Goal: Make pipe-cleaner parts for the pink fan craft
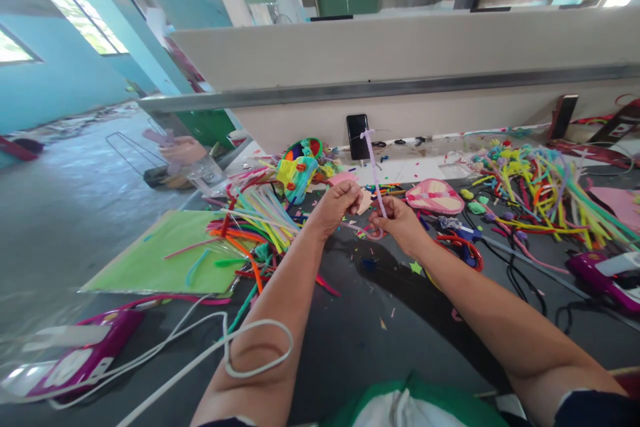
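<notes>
A pale purple pipe cleaner (374, 170) stands up from my right hand (399, 223), with a small bend at its top. The fingers of that hand are closed in a pinch around it. Below them it curves to the left and runs into my left hand (339, 205), whose fingers are also pinched shut. Beyond the hands a black phone (357, 137) leans upright against the partition. A pink and cream padded oval (435, 196) lies just right of my right hand. Left of my left hand sits a yellow and blue fuzzy craft piece (298, 177).
Bundles of coloured pipe cleaners (270, 213) lie at left, partly over a green sheet (170, 247). Another heap of pipe cleaners (545, 190) is at right. Purple devices (95, 353) with cables flank the dark tabletop (360, 320). Another person's hand (183, 150) shows at far left.
</notes>
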Available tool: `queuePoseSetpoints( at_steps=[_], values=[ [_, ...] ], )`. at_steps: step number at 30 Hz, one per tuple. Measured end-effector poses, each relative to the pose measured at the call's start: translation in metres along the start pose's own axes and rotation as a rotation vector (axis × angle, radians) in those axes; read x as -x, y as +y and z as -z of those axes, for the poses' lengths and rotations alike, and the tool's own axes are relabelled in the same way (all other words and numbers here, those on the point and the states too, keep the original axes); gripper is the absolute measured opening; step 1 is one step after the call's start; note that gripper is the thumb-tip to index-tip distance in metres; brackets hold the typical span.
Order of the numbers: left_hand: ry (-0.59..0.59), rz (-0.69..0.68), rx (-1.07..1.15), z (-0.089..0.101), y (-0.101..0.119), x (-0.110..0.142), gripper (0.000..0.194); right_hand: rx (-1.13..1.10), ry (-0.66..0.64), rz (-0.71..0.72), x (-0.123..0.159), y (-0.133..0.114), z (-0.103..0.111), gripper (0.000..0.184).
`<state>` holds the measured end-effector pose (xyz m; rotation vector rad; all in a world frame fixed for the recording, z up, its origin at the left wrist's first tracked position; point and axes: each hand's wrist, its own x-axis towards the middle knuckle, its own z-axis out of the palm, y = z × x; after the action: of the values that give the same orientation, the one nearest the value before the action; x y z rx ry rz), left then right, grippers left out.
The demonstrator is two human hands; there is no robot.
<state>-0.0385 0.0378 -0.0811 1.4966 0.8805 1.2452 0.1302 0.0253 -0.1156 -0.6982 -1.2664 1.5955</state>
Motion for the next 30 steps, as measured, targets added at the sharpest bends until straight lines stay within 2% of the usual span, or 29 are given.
queuePoseSetpoints(
  at_steps=[8,14,19,23,30],
  values=[
    [0.010,0.060,0.039,-0.003,0.000,0.000,0.033,0.011,-0.032,0.032,-0.003,0.003,0.003,0.035],
    [0.045,-0.014,0.012,-0.008,0.006,0.001,0.031,-0.047,-0.021,0.047,-0.004,0.002,0.003,0.039],
    [0.009,-0.045,0.016,-0.010,0.005,0.000,0.022,-0.111,-0.008,0.054,-0.001,-0.003,0.000,0.039],
    [0.042,-0.059,-0.034,-0.010,0.004,0.001,0.020,-0.117,-0.012,0.036,0.000,-0.005,0.000,0.037],
    [0.109,-0.046,-0.037,-0.010,0.003,0.002,0.019,-0.153,-0.091,-0.053,0.000,-0.001,-0.001,0.040]
  ],
)
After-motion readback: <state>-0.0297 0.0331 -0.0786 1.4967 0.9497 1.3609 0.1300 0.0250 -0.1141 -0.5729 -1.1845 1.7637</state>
